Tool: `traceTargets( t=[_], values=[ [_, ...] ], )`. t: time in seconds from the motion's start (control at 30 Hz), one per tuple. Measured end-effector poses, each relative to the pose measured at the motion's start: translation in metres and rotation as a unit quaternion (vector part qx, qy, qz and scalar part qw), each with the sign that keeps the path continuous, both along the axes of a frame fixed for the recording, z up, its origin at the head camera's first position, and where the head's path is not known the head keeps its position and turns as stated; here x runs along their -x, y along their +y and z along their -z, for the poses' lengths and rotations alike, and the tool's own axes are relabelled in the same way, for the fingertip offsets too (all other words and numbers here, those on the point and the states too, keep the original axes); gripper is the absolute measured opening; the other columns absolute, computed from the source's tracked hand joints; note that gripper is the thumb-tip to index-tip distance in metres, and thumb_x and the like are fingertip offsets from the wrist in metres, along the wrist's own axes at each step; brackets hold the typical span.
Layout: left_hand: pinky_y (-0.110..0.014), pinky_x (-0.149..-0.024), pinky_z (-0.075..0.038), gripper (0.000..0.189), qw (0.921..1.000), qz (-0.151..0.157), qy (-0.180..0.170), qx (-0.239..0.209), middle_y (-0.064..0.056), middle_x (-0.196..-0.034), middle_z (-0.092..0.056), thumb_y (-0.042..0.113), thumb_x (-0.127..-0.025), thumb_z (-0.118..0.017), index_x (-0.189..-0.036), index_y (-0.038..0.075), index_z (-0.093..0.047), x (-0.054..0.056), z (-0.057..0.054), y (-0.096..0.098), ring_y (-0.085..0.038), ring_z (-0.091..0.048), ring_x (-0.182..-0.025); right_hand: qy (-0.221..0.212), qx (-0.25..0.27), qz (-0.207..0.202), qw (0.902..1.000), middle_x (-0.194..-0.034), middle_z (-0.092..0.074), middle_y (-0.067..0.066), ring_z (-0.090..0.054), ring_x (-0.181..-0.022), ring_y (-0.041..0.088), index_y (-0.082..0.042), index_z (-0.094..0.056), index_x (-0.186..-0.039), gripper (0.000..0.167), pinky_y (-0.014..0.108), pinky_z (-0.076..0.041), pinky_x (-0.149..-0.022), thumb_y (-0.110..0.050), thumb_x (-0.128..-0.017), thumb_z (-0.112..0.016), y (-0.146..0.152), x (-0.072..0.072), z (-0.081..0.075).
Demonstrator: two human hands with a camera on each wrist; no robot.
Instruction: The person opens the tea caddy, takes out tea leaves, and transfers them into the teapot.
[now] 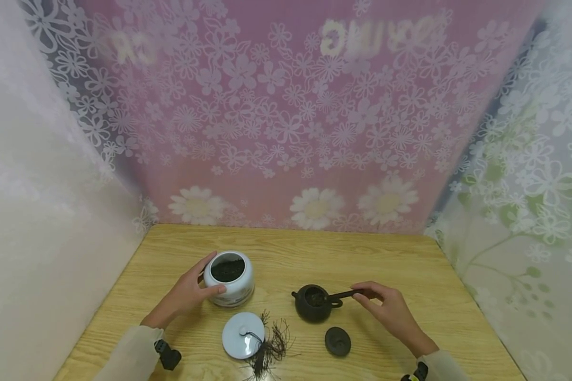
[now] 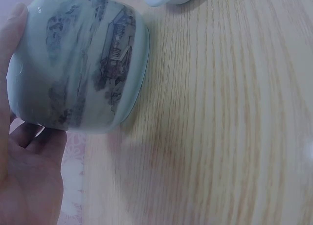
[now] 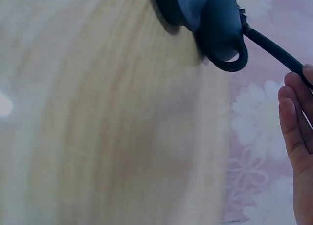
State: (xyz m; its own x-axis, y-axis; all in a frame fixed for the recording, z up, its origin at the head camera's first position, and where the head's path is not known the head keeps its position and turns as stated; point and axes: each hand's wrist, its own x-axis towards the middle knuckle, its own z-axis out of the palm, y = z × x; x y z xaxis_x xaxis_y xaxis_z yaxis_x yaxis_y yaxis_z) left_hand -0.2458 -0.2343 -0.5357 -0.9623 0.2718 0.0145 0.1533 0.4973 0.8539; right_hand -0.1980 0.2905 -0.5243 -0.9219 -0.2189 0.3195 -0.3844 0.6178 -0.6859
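My left hand grips a white porcelain jar from its left side, thumb across the front and fingers round the back. Dark tea leaves show inside its mouth. In the left wrist view the jar bears a painted landscape with a building. On the right, my right hand pinches the handle of a dark tea scoop, thumb against fingers. The scoop's far end is at the mouth of a small dark teapot, where leaves show. Part of that end is hidden within the leaves and rim.
A white jar lid with a round knob lies in front of the jar. Loose dark strands like a tassel spread beside it. The teapot's dark lid lies in front of the teapot. A flowered curtain borders the wooden table.
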Motion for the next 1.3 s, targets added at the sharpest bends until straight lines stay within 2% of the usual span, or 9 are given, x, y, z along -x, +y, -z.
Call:
traceTargets(
  t=[0.17, 0.4, 0.5, 0.67, 0.83, 0.93, 1.0, 1.17, 1.3],
  values=[
    [-0.062, -0.128, -0.038, 0.108, 1.0000, 0.000, 0.006, -0.002, -0.020, -0.179, -0.027, 0.044, -0.094, -0.088, -0.176, 0.017, -0.023, -0.002, -0.002, 0.000, -0.046, -0.032, -0.163, 0.115, -0.062, -0.053, 0.9900, -0.108, -0.082, -0.005, -0.071, -0.088, -0.002, -0.023, -0.081, -0.122, 0.027, 0.030, -0.064, -0.075, -0.011, -0.097, -0.083, -0.004, 0.004, -0.011],
    [-0.063, -0.127, -0.039, 0.106, 0.9999, 0.002, 0.011, -0.002, -0.022, -0.178, -0.028, 0.041, -0.095, -0.087, -0.176, 0.014, -0.023, -0.003, -0.004, 0.000, -0.048, -0.033, -0.162, 0.224, -0.138, -0.120, 0.9573, -0.105, -0.081, -0.003, -0.074, -0.090, 0.006, -0.019, -0.081, -0.120, 0.031, 0.029, -0.064, -0.072, -0.010, -0.092, -0.088, -0.009, 0.009, -0.027],
    [-0.063, -0.127, -0.038, 0.108, 1.0000, 0.002, 0.006, 0.003, -0.021, -0.179, -0.027, 0.044, -0.095, -0.086, -0.176, 0.013, -0.021, -0.003, -0.004, 0.001, -0.048, -0.033, -0.162, 0.249, -0.150, -0.138, 0.9466, -0.105, -0.081, -0.004, -0.074, -0.090, 0.008, -0.019, -0.081, -0.121, 0.020, 0.027, -0.063, -0.072, -0.031, -0.106, -0.074, -0.010, 0.010, -0.034],
    [-0.063, -0.128, -0.036, 0.110, 1.0000, 0.001, -0.003, 0.002, -0.020, -0.180, -0.025, 0.046, -0.095, -0.086, -0.176, 0.013, -0.020, -0.004, -0.004, 0.001, -0.047, -0.030, -0.163, 0.277, -0.152, -0.146, 0.9373, -0.104, -0.080, -0.006, -0.074, -0.090, 0.010, -0.019, -0.081, -0.120, 0.045, 0.022, -0.060, -0.073, -0.049, -0.113, -0.047, -0.011, 0.013, -0.043],
    [-0.063, -0.128, -0.036, 0.108, 1.0000, 0.003, -0.002, -0.005, -0.020, -0.180, -0.025, 0.043, -0.095, -0.086, -0.176, 0.013, -0.021, -0.004, -0.006, 0.000, -0.047, -0.030, -0.164, 0.263, -0.131, -0.133, 0.9466, -0.106, -0.081, -0.003, -0.074, -0.088, 0.009, -0.016, -0.081, -0.120, 0.019, 0.016, -0.057, -0.074, -0.026, -0.105, -0.076, -0.007, 0.016, -0.045],
    [-0.064, -0.128, -0.036, 0.107, 0.9999, 0.000, -0.004, -0.012, -0.020, -0.180, -0.026, 0.041, -0.095, -0.087, -0.176, 0.015, -0.022, -0.005, -0.008, 0.001, -0.047, -0.030, -0.164, 0.229, -0.107, -0.111, 0.9611, -0.106, -0.081, -0.001, -0.073, -0.086, 0.006, -0.016, -0.081, -0.121, 0.033, 0.014, -0.056, -0.073, -0.003, -0.091, -0.087, -0.003, 0.018, -0.042],
    [-0.065, -0.128, -0.037, 0.107, 0.9999, 0.002, -0.003, -0.015, -0.020, -0.179, -0.026, 0.039, -0.095, -0.088, -0.176, 0.015, -0.022, -0.006, -0.009, 0.001, -0.048, -0.031, -0.163, 0.201, -0.086, -0.093, 0.9714, -0.105, -0.081, -0.001, -0.073, -0.086, 0.004, -0.017, -0.081, -0.122, 0.040, 0.017, -0.058, -0.071, 0.003, -0.087, -0.088, 0.000, 0.018, -0.039],
    [-0.065, -0.127, -0.038, 0.107, 0.9998, 0.002, -0.003, -0.017, -0.021, -0.179, -0.026, 0.039, -0.095, -0.088, -0.176, 0.015, -0.022, -0.006, -0.010, 0.002, -0.048, -0.032, -0.163, 0.111, -0.035, -0.039, 0.9924, -0.109, -0.082, -0.001, -0.073, -0.090, 0.000, -0.020, -0.080, -0.125, 0.030, 0.028, -0.064, -0.075, -0.006, -0.098, -0.081, 0.010, 0.019, -0.029],
    [-0.064, -0.128, -0.036, 0.108, 0.9999, -0.001, -0.008, -0.011, -0.019, -0.180, -0.025, 0.044, -0.095, -0.087, -0.176, 0.017, -0.021, -0.005, -0.009, 0.002, -0.046, -0.030, -0.164, 0.019, 0.047, -0.019, 0.9985, -0.113, -0.081, 0.008, -0.075, -0.096, 0.001, -0.013, -0.078, -0.129, 0.024, 0.026, -0.065, -0.084, -0.011, -0.105, -0.074, 0.021, 0.022, -0.020]
  ],
)
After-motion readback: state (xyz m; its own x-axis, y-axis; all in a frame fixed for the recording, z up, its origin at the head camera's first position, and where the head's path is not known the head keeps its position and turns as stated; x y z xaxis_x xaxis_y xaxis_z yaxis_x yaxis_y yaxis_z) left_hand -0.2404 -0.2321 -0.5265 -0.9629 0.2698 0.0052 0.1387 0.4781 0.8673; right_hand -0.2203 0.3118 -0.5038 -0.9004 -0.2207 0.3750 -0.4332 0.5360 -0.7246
